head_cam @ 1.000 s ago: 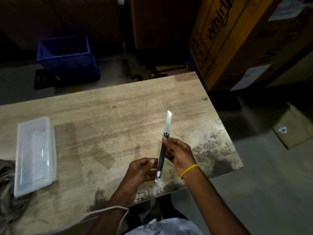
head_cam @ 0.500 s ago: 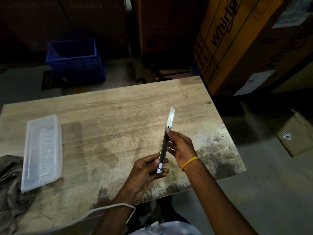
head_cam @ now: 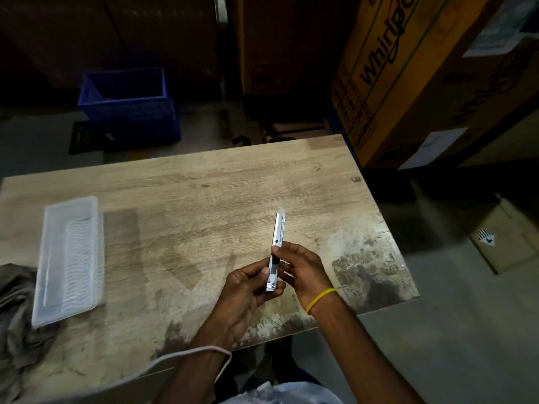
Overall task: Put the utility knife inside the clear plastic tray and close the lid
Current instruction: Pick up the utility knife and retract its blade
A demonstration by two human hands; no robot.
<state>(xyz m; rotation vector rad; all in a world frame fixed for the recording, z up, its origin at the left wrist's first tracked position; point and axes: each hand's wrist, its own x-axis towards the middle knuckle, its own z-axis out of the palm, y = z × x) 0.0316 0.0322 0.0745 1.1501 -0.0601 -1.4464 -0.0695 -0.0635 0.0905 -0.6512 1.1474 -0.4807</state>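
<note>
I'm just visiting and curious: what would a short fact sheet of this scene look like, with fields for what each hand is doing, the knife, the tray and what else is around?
left hand: grips the knife's lower end
right hand: pinches the knife at mid-body
knife: held above the table, tip pointing away, a short blade tip showing
tray: on the table's left side, lid on, apart from both hands
table: worn wood, stained near the front edge
cloth: crumpled at the tray's left
crate: blue, on the floor behind

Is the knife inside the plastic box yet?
Not yet. The utility knife is in both hands, left hand and right hand, over the table; the clear plastic tray sits far left.
</note>
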